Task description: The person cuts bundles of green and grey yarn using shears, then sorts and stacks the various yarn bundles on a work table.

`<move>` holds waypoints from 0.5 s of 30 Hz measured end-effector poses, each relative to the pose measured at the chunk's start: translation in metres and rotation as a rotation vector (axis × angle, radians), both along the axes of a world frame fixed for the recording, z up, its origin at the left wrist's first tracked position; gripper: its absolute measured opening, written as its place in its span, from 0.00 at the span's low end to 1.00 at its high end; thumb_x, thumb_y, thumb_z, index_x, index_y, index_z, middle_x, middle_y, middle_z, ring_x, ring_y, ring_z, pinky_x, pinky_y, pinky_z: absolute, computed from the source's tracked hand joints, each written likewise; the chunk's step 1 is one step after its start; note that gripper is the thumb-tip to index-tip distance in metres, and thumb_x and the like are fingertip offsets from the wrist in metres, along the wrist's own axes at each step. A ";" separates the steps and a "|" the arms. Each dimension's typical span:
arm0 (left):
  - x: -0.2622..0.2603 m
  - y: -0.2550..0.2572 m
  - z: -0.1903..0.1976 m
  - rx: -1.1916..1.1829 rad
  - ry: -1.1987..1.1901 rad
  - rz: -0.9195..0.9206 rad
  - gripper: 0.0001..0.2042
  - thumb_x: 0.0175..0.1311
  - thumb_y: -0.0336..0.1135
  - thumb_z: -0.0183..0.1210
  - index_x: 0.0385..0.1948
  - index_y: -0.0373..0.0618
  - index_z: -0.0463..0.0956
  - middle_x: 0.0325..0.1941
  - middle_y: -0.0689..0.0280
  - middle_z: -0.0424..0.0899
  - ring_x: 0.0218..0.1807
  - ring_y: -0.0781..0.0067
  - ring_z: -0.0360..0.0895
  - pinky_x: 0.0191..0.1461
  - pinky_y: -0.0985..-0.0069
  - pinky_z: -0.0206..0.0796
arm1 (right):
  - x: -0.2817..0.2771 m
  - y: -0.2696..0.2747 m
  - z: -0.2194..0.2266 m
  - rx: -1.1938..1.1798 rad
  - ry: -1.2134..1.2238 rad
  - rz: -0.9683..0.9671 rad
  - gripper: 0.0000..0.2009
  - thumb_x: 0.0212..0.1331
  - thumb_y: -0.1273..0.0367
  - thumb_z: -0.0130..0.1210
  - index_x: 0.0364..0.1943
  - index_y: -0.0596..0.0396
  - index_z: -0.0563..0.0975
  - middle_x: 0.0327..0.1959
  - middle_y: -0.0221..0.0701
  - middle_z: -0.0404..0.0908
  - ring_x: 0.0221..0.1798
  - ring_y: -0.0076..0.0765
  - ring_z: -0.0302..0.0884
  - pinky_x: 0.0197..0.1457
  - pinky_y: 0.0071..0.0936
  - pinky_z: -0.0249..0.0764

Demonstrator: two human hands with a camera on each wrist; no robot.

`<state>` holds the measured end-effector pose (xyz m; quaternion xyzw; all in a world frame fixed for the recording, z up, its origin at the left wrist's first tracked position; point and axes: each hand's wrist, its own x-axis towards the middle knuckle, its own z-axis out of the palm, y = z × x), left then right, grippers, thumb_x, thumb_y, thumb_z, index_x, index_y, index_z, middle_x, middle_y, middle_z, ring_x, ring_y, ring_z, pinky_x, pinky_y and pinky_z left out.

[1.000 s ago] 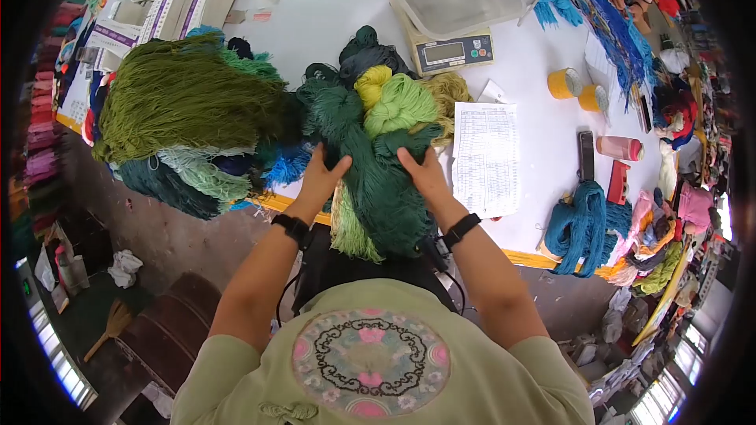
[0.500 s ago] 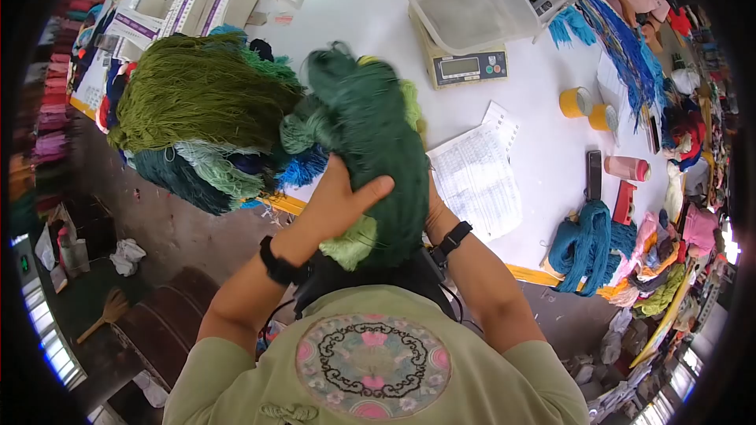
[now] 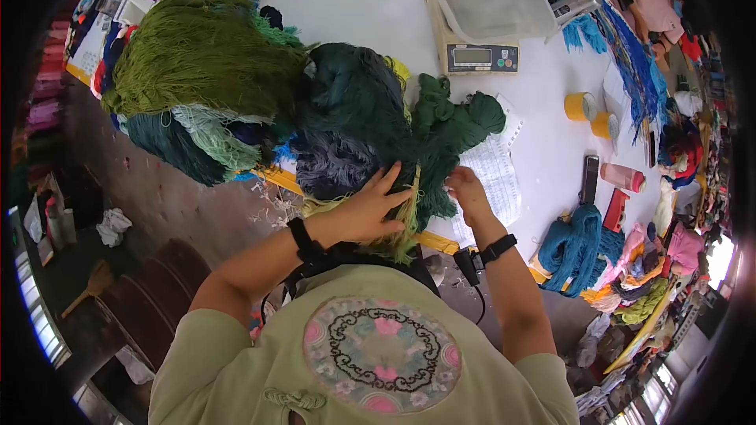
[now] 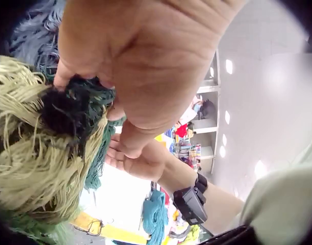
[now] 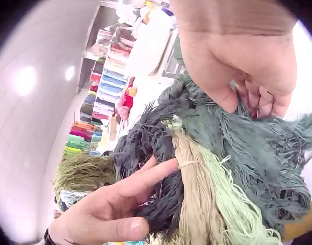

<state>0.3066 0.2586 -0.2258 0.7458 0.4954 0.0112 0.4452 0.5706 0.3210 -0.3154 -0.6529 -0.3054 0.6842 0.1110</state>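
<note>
At the table's front edge lies a heap of yarn skeins. My left hand [image 3: 366, 208] touches its front with fingers extended, beside the charcoal-grey yarn [image 3: 335, 165] and the beige yarn [image 5: 194, 194]. My right hand [image 5: 247, 66] has its thumb and curled fingers in the dark green skein [image 5: 247, 148], at the heap's right side. Pale green yarn [image 5: 235, 206] hangs between the beige and dark green skeins. In the left wrist view, beige yarn [image 4: 28, 158] and a dark tuft [image 4: 66, 112] lie by the left fingers.
An olive-green yarn pile [image 3: 197, 63] stands left of the heap. Behind are a scale [image 3: 480, 58] bearing a plastic tub [image 3: 492, 0]. Printed sheets [image 3: 496, 181] lie to the right, then yellow rolls [image 3: 580, 106], a phone [image 3: 590, 177] and teal yarn [image 3: 575, 244].
The raised dark green bundle is lower and spread out, with green yarn toward the right. Charcoal-grey yarn shows now. My left hand's fingers have spread; my right hand has moved right.
</note>
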 end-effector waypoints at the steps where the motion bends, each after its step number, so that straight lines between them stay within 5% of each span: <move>1: -0.009 -0.004 -0.005 -0.034 -0.206 0.052 0.31 0.61 0.43 0.63 0.66 0.48 0.66 0.77 0.41 0.43 0.75 0.36 0.52 0.72 0.54 0.56 | -0.006 -0.001 0.000 0.275 -0.168 -0.030 0.20 0.54 0.74 0.56 0.53 0.61 0.73 0.47 0.36 0.76 0.48 0.35 0.76 0.54 0.32 0.72; 3: -0.030 -0.007 -0.007 -0.065 -0.406 0.115 0.28 0.62 0.41 0.62 0.65 0.49 0.68 0.78 0.44 0.44 0.75 0.41 0.53 0.71 0.54 0.58 | -0.022 0.008 0.022 0.740 -0.435 0.104 0.27 0.52 0.72 0.62 0.59 0.56 0.68 0.56 0.38 0.68 0.52 0.37 0.73 0.54 0.34 0.72; 6: -0.058 0.005 0.002 -0.181 -0.229 0.267 0.23 0.62 0.35 0.62 0.60 0.46 0.72 0.75 0.47 0.55 0.70 0.45 0.64 0.66 0.56 0.64 | -0.067 0.034 0.069 0.995 -0.147 0.244 0.29 0.50 0.72 0.64 0.59 0.57 0.69 0.51 0.43 0.72 0.51 0.48 0.74 0.54 0.39 0.72; 8: -0.070 0.017 0.005 0.191 -0.220 0.684 0.21 0.58 0.30 0.63 0.55 0.41 0.73 0.63 0.50 0.72 0.58 0.42 0.74 0.59 0.60 0.69 | -0.103 0.046 0.088 1.100 -0.156 0.383 0.28 0.49 0.72 0.64 0.58 0.56 0.69 0.50 0.42 0.72 0.51 0.50 0.74 0.54 0.41 0.71; 9: -0.072 0.030 0.005 0.198 -0.221 0.696 0.21 0.58 0.30 0.63 0.55 0.41 0.73 0.63 0.50 0.72 0.58 0.42 0.74 0.59 0.60 0.69 | -0.120 0.050 0.091 1.199 -0.171 0.516 0.28 0.49 0.72 0.65 0.58 0.56 0.70 0.49 0.42 0.72 0.51 0.51 0.74 0.53 0.43 0.71; 11: -0.071 0.055 0.002 0.841 0.061 0.737 0.25 0.56 0.28 0.63 0.59 0.42 0.70 0.54 0.52 0.78 0.51 0.44 0.78 0.54 0.61 0.72 | -0.147 0.051 0.085 1.214 -0.319 0.600 0.27 0.49 0.72 0.63 0.57 0.54 0.71 0.48 0.42 0.73 0.50 0.51 0.74 0.52 0.43 0.69; 12: -0.072 0.061 -0.007 0.845 0.064 0.751 0.25 0.56 0.28 0.63 0.59 0.42 0.70 0.54 0.52 0.78 0.51 0.44 0.78 0.54 0.61 0.72 | -0.156 0.053 0.078 1.222 -0.476 0.669 0.26 0.49 0.73 0.62 0.56 0.53 0.71 0.47 0.41 0.73 0.49 0.51 0.75 0.51 0.43 0.68; 14: -0.073 0.061 -0.031 0.448 0.019 0.838 0.28 0.56 0.29 0.63 0.61 0.44 0.67 0.53 0.53 0.78 0.49 0.46 0.78 0.52 0.61 0.72 | -0.155 0.060 0.070 1.244 -0.463 0.689 0.23 0.49 0.74 0.59 0.53 0.49 0.74 0.44 0.38 0.75 0.46 0.48 0.76 0.49 0.41 0.67; 15: -0.073 0.052 -0.017 0.365 0.013 0.733 0.28 0.57 0.30 0.62 0.62 0.44 0.66 0.51 0.51 0.78 0.52 0.45 0.76 0.53 0.61 0.71 | -0.149 0.063 0.080 1.156 -0.395 0.699 0.21 0.49 0.75 0.58 0.51 0.48 0.75 0.42 0.38 0.76 0.45 0.48 0.77 0.49 0.41 0.67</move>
